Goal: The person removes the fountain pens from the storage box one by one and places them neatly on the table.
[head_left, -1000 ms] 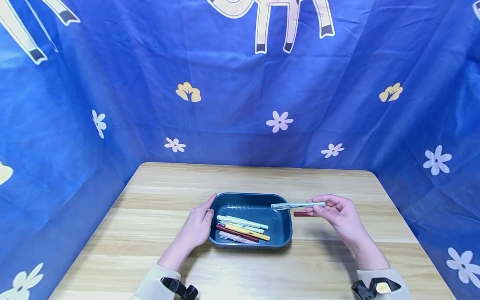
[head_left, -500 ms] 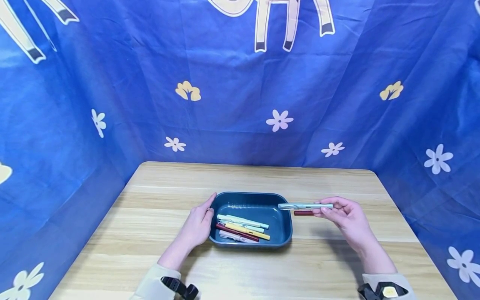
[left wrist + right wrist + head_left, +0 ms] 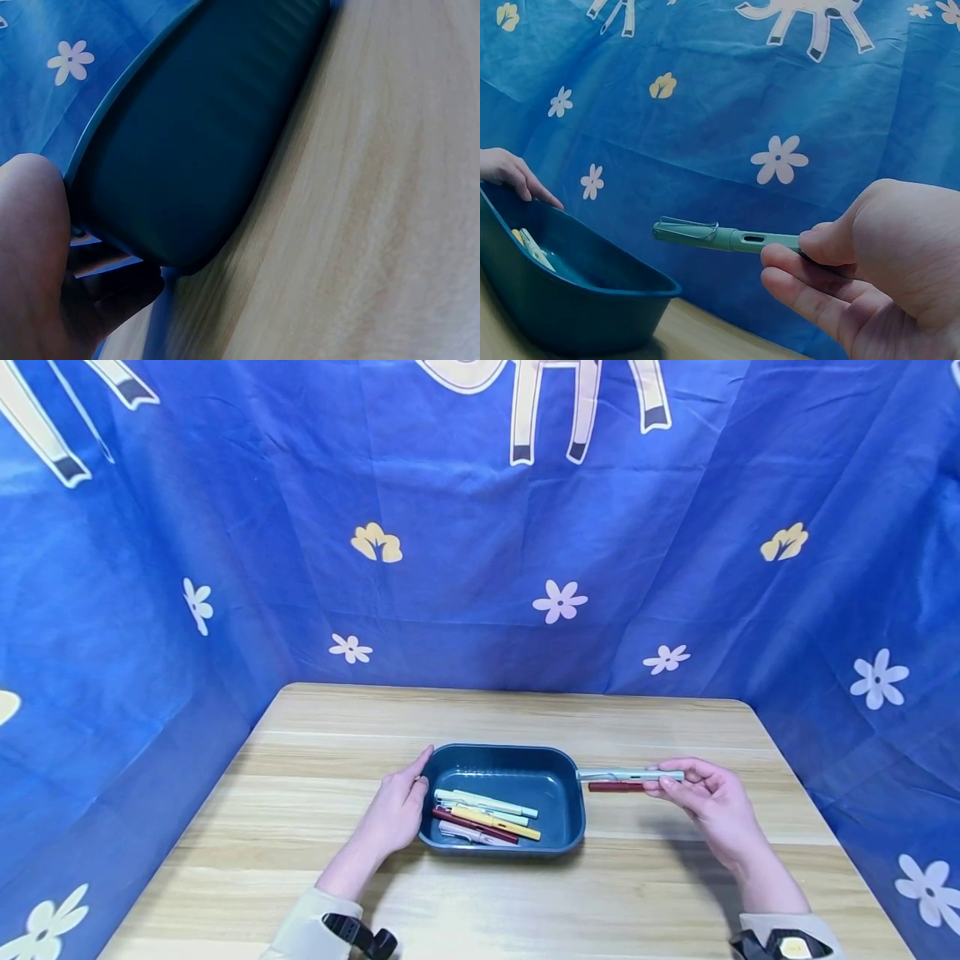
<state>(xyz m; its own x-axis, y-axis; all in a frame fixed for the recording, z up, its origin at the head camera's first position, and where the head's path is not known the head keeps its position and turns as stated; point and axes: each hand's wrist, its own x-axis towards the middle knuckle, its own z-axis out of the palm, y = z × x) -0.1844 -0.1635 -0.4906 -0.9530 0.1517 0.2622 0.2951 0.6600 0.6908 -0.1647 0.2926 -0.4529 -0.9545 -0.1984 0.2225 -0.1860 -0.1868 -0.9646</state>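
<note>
**Green pen (image 3: 697, 236) in right-hand pinch, just off right end of box (image 3: 532, 785)**

Right hand (image 3: 708, 789): nearly closed, thumb against fingertips, pinching right part of barrel. Pen roughly level, clip end pointing left toward the box. Left hand (image 3: 397, 802): curled on box's left end, thumb by rim, other fingers against outside wall.

Handling, as a judgement: light, stiff, smooth barrel, probably a bit slick and prone to roll in a fingertip pinch. Not very fragile by looks. Wire clip likely the weak spot, possible snag on rim. Best hold around mid-barrel, clear of clip; current hold close to one end, so some tip droop or swing possible. Box likely rigid, easy to steady by the rim.

In box, toward near left: yellow pen (image 3: 495, 823), dark red pen (image 3: 476, 827), pale pens (image 3: 498, 804), overlapped. Exact count unclear.

Hard to see: right end of second red pen (image 3: 615, 787) on table (image 3: 337, 735), hidden at right hand. Green pen's height above table: cannot tell. Clip end right at rim in head view, apparent gap in right wrist view. Box interior not visible in left wrist view, far end cut off there.
</note>
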